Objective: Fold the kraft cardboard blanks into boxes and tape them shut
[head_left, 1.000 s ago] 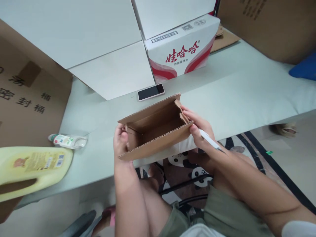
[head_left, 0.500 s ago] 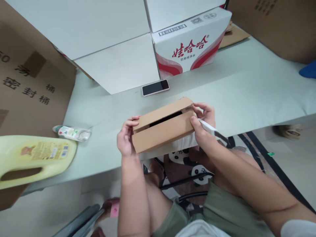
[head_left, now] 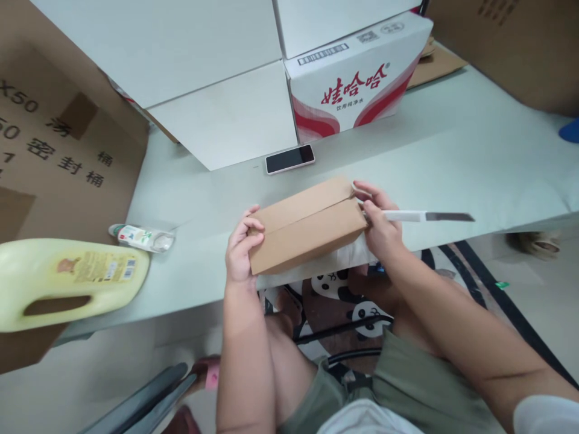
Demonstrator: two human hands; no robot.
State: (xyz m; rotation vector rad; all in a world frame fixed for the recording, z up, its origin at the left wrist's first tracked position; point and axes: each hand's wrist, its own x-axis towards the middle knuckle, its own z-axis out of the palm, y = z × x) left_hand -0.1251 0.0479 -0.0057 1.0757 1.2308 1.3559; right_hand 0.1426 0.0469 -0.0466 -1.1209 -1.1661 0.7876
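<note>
Two hands grip one cardboard box point(head_left: 307, 226), one at each end. The left hand point(head_left: 244, 247) is partly closed around the left end, with its digits bent over onto the top. The right hand point(head_left: 382, 220) is partly closed on the right end and, in the same grip, retains one knife point(head_left: 404, 216). The knife's white handle leaves the hand to the right; its dark blade points to the right, clear of the box.

The box is located at the near edge of the table point(head_left: 452, 150), slightly tilted; whether it rests on the surface cannot be told. Its two long top flaps meet along a single seam. One second ago these flaps stood up and the interior was visible; half a second ago a narrow dark gap remained between them. The knife has also turned: its blade previously lay along the right forearm.

Beyond the box lies one phone point(head_left: 290, 160), its dark screen facing up, in the same place as before. Behind it stands one white carton with red lettering point(head_left: 357, 96), beside plain white cartons point(head_left: 226, 114). To the left are one yellow jug point(head_left: 108, 265) and one small bottle point(head_left: 142, 237), both lying on their sides. Two large brown cartons point(head_left: 54, 150) flank the table, one per side.
</note>
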